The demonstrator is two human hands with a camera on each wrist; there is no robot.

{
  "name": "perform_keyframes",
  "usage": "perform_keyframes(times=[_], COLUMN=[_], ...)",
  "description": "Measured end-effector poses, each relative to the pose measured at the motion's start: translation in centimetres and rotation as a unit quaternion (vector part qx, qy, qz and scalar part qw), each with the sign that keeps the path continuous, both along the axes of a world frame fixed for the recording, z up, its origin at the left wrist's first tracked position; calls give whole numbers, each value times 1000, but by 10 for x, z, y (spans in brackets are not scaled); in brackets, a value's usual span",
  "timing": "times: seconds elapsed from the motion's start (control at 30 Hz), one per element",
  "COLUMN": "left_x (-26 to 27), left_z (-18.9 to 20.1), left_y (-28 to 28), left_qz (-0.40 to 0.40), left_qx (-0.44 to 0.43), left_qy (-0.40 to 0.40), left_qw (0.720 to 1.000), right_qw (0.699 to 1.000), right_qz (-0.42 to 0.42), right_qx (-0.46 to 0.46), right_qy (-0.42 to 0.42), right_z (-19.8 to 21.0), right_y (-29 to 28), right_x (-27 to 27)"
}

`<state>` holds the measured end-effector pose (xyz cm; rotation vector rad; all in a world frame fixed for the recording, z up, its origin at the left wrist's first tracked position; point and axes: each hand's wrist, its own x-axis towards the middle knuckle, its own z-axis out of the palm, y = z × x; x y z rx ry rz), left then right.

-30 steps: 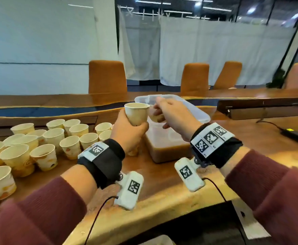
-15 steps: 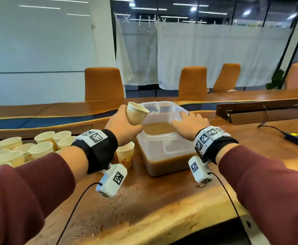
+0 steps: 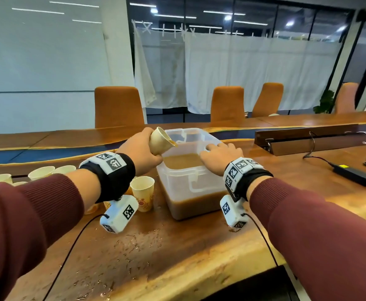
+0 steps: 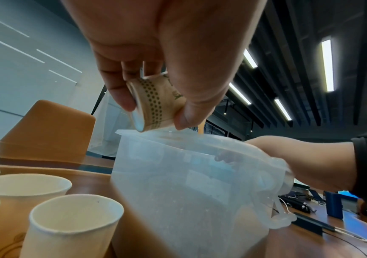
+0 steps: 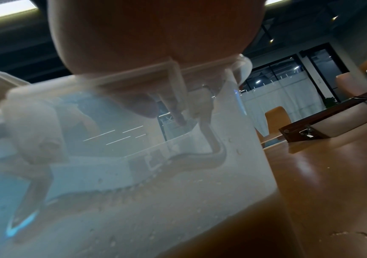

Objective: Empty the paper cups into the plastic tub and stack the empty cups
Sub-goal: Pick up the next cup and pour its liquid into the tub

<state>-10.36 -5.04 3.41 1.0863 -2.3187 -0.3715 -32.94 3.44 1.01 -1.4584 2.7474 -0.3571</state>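
The left hand (image 3: 139, 152) grips a cup (image 3: 160, 142), tilted over the tub (image 3: 190, 181), and brown liquid (image 3: 182, 161) runs in. The right hand (image 3: 220, 156) lies on the tub's near right rim, fingers relaxed. The tub stands on the worktop (image 3: 156, 253), more cups (image 3: 143, 193) just left.

One plastic tub (image 3: 190, 181), four orange chairs (image 3: 119, 106) — cups partly hidden, uncounted.

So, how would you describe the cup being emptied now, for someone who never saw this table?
Find the clear plastic tub of brown liquid on the wooden table. Over its left rim, the left hand grips one paper cup. Unlike the upright cups nearby, it is tipped and pouring.
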Motion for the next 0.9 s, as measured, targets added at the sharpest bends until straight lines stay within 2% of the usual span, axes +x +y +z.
perform_keyframes(times=[0.37,0.9], left_x=[4,-1], left_z=[20,30], left_y=[-2,-2], left_qz=[14,22], left_qx=[-58,-105], left_qy=[-77,-129], left_qw=[995,986], right_qw=[1000,1000], right_qz=[5,10], right_qx=[2,5], right_qy=[-3,-17], right_z=[1,2], right_y=[3,7], right_x=[2,4])
